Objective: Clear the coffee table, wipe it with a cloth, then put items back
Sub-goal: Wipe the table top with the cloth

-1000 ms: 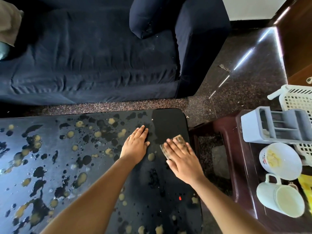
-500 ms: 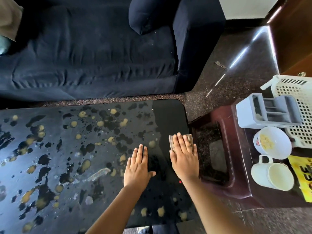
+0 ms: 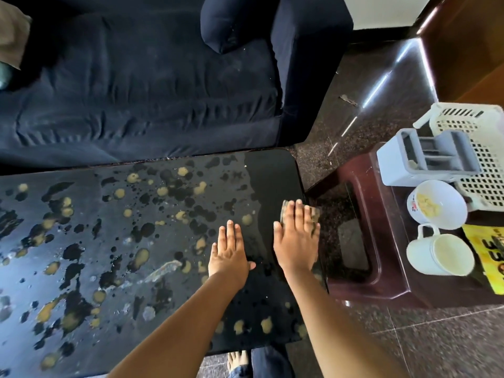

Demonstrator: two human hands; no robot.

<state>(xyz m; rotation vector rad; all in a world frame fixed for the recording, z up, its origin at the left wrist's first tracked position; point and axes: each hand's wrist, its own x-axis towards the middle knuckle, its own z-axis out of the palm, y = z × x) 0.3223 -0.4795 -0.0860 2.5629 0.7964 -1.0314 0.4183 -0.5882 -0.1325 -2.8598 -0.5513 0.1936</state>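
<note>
1. Head view: both hands lie flat on the coffee table (image 3: 81, 268), side by side with a narrow gap between them.
2. Left hand (image 3: 230, 255) rests palm down on the bare tabletop, its fingers straight and close together, holding nothing.
3. Right hand (image 3: 296, 241) presses palm down on the cloth (image 3: 315, 214) with straight fingers; it does not grip it.
4. Only the cloth's far end and right side show past the fingertips, and it sits at the table's right edge.
5. Left of the left hand, yellowish and dark splashes (image 3: 141, 257) cover the tabletop; just beyond the right hand the surface is plain black.
6. Beyond both hands stands a dark blue sofa (image 3: 136, 91).
7. Right of the right hand is a maroon plastic stool (image 3: 362, 285).
8. Further right stand a white mug (image 3: 436, 255), a white bowl (image 3: 436, 204) with yellowish residue, a grey organiser (image 3: 425, 156) and a white basket (image 3: 485, 148).
9. The bowl's outer wall bears a small red and blue logo, too small to read.
10. Beside the mug lies a yellow sheet (image 3: 488, 255) with large black characters that look like "55"; the rest is cut off.
</note>
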